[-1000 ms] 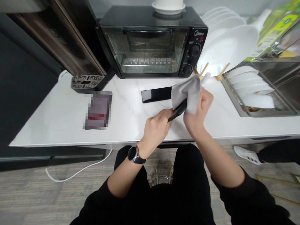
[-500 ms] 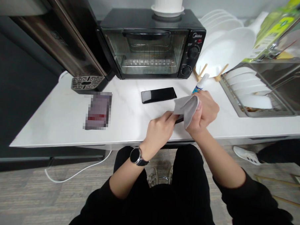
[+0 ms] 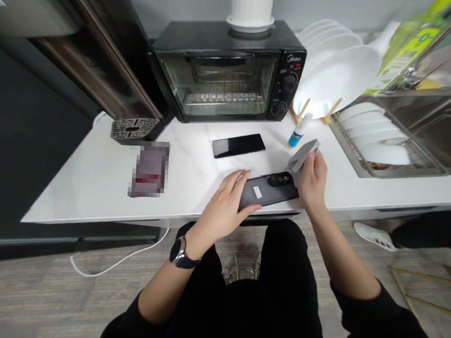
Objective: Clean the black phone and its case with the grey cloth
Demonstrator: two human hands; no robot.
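Observation:
My left hand (image 3: 226,201) grips the left end of a dark grey smartphone (image 3: 271,191), thumb along the near edge and fingers along the far edge. Its back faces up, showing a black camera bump and a small white label. Bunched in my right hand (image 3: 314,180) is a grey cloth (image 3: 303,155), pinched by thumb and fingers at the phone's right end. Beyond the cloth stands a small white-capped spray bottle (image 3: 296,136) with a blue label. A second smartphone (image 3: 239,145), black glass up, lies behind the held one.
A black toaster oven (image 3: 229,84) is at the back, a drinks machine (image 3: 133,129) to its left. White plates (image 3: 337,79) and a sink rack (image 3: 363,165) are at the right. A blurred purple packet (image 3: 149,168) lies left. Another person's shoe (image 3: 374,235) shows below.
The phone now lies back up and in full sight; before, my hands and the cloth mostly hid it. My right hand has drawn the cloth rightward, uncovering the bottle.

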